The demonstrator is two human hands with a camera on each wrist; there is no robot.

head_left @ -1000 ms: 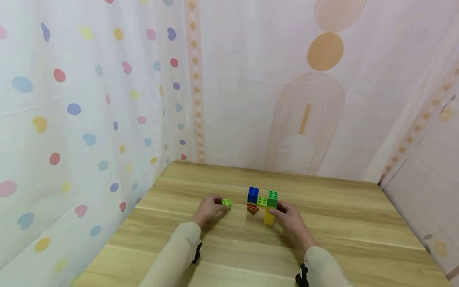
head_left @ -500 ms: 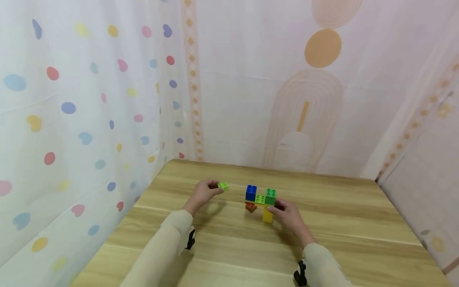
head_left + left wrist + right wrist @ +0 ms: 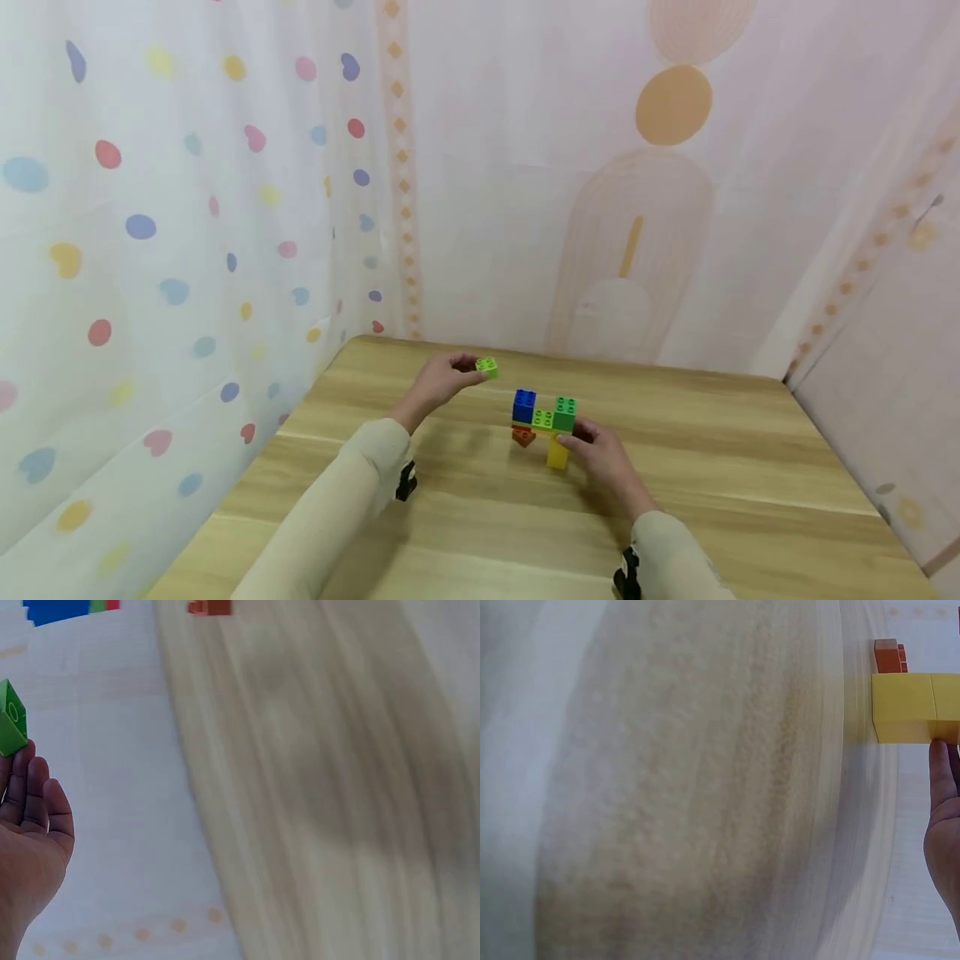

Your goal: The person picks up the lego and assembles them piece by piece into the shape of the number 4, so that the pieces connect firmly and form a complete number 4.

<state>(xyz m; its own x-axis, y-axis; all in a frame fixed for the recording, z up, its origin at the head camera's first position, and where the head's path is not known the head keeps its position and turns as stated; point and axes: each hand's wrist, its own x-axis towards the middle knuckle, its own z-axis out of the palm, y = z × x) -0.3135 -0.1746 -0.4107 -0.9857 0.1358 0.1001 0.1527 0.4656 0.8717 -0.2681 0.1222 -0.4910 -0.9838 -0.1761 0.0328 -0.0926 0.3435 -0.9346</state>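
Note:
My left hand (image 3: pixel 441 382) pinches a lime-green toy building brick (image 3: pixel 486 367) by its left side, held up off the table behind and left of the brick structure. The brick's hollow underside (image 3: pixel 12 712) shows in the left wrist view. A bridge-like structure stands on the table: a blue brick (image 3: pixel 523 407) and a green brick (image 3: pixel 565 414) on top, a lime brick (image 3: pixel 543 419) between them, a yellow pillar (image 3: pixel 557 454) under the right end and a red-orange brick (image 3: pixel 523 437) under the left. My right hand (image 3: pixel 606 457) grips the right end, thumb in front, fingers partly hidden behind.
The wooden table (image 3: pixel 705 492) reaches back to a pale patterned curtain (image 3: pixel 495 233). A dotted curtain (image 3: pixel 187 250) hangs along the left side. Both forearms wear light sleeves (image 3: pixel 330 500) with a black wrist device (image 3: pixel 406 481) on each.
My left hand has lifted the lime brick from near the table, moving up and back, then a little right toward the structure. My right hand stays on the structure, which has not visibly changed.

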